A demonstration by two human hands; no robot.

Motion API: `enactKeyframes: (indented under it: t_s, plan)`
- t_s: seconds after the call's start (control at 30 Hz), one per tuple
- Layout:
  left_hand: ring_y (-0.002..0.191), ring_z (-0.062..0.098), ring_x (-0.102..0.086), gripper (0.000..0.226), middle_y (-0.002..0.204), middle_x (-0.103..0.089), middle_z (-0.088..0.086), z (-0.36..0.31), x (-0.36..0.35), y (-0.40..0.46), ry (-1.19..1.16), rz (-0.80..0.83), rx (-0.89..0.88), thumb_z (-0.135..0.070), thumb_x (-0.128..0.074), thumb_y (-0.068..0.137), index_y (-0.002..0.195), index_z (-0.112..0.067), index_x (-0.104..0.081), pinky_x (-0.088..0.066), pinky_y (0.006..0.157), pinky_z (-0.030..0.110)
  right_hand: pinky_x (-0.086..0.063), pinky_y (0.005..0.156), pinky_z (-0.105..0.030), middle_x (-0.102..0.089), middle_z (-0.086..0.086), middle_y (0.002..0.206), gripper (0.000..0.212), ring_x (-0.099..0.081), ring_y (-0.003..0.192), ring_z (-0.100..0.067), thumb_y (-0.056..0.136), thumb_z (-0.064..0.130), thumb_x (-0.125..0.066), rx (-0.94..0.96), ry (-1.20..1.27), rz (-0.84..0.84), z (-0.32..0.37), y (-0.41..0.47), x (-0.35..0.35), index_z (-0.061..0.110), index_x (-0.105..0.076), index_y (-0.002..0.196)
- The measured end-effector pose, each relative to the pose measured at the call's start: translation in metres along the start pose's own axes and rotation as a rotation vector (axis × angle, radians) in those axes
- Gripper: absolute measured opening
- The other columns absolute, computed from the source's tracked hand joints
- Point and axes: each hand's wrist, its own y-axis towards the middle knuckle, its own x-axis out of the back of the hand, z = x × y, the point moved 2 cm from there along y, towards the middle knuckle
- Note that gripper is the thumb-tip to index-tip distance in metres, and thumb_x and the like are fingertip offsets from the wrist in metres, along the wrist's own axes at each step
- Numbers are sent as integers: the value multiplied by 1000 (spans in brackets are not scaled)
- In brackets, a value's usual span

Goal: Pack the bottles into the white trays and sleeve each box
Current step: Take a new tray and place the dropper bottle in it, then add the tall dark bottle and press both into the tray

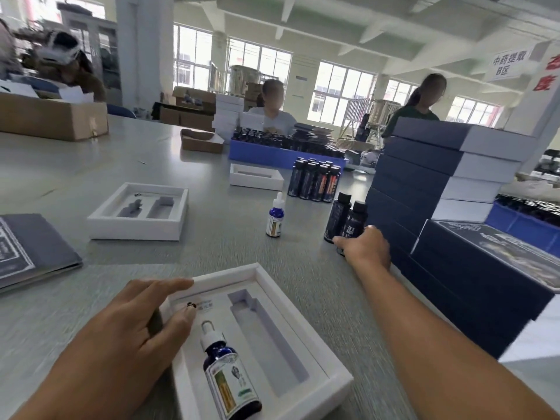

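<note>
Hands first: my left hand (133, 322) lies flat and spread on the near white tray (333, 386), fingers straight across its left rim and thumb along the far edge. My right hand (368, 248) reaches far forward, arm stretched, and curls round the base of a black bottle (353, 221) standing beside a second black bottle (338, 215); how tightly the fingers close I cannot tell, since the back of the hand hides them.

In the near tray a blue dropper bottle (228, 377) lies in the left slot, cap pointing away from me; the long right slot holds nothing. Another dropper bottle (275, 216) stands upright on the grey table (230, 253), between a second tray (136, 212) on the left and the black pair. A cluster of dark bottles (315, 181) stands farther back, near a third tray (256, 177).

Just right of my reaching hand rises a stack of navy boxes (424, 177), crowding that side. A flat sleeve (27, 250) lies at the left edge. Other workers sit across the table.
</note>
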Motion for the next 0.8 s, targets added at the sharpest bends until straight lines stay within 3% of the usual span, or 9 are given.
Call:
enactKeyframes:
  t_s: [0.07, 0.17, 0.33, 0.43, 0.47, 0.53, 0.63, 0.73, 0.8]
  plan:
    - [92, -10, -50, 27, 112, -43, -35, -1, 0, -1, 28, 20, 9, -66, -45, 80, 105, -62, -52, -42, 83, 31, -49, 67, -34, -68, -2, 99, 40, -60, 82, -22, 76, 32, -83, 47, 68, 73, -3, -8, 9, 14, -63, 105]
    - [89, -11, -46, 34, 117, -42, -26, -2, 1, -4, 74, 29, 17, -54, -51, 89, 123, -53, -53, -38, 81, 30, -55, 77, -37, -73, -2, 93, 28, -69, 88, -23, 75, 21, -85, 129, 196, 229, -6, -35, 33, 17, -69, 98]
    - [98, 6, -49, 41, 132, -47, -13, -6, 1, -6, 110, 28, -2, -48, -51, 95, 136, -43, -51, -40, 85, 31, -48, 67, -21, -70, 14, 91, 23, -66, 80, -3, 80, 39, -78, 412, 173, 457, 13, -118, 92, 34, -66, 100]
    - [106, 12, -52, 41, 139, -47, -8, -8, 2, -8, 115, 37, -10, -46, -50, 97, 138, -41, -50, -44, 94, 34, -44, 63, -1, -66, 28, 92, 16, -61, 87, 12, 85, 40, -71, 578, 131, 568, 28, -171, 116, 39, -60, 97]
    - [109, 13, -53, 42, 141, -47, -6, -9, 2, -8, 118, 37, -12, -46, -49, 98, 139, -40, -50, -43, 96, 34, -40, 65, 3, -64, 29, 94, 16, -57, 89, 15, 87, 40, -70, 616, 106, 581, 33, -185, 120, 39, -59, 97]
    - [114, 15, -54, 42, 142, -46, -5, -10, 3, -10, 116, 39, -6, -46, -48, 98, 140, -39, -49, -43, 98, 34, -44, 64, -3, -65, 19, 90, 26, -58, 89, 14, 87, 44, -68, 661, 28, 586, 40, -205, 120, 39, -55, 110]
    - [117, 15, -53, 44, 142, -45, -5, -13, 4, -12, 110, 42, -9, -46, -47, 99, 142, -37, -48, -43, 100, 33, -44, 59, -8, -66, 15, 91, 71, -64, 76, 5, 84, 53, -68, 655, -99, 542, 44, -222, 112, 39, -31, 143]
    - [120, 15, -51, 45, 143, -44, -6, -13, 5, -12, 125, 40, -23, -47, -45, 100, 143, -37, -46, -41, 100, 32, -46, 65, -9, -68, 14, 104, 59, -61, 77, 3, 82, 61, -64, 777, -309, 405, 45, -231, 103, 35, -48, 132]
    - [119, 14, -50, 45, 144, -44, -6, -13, 5, -11, 133, 31, -31, -48, -45, 100, 143, -36, -46, -40, 99, 32, -51, 73, -17, -66, 14, 111, 48, -60, 82, 0, 84, 66, -57, 863, -396, 333, 46, -234, 98, 35, -59, 121]
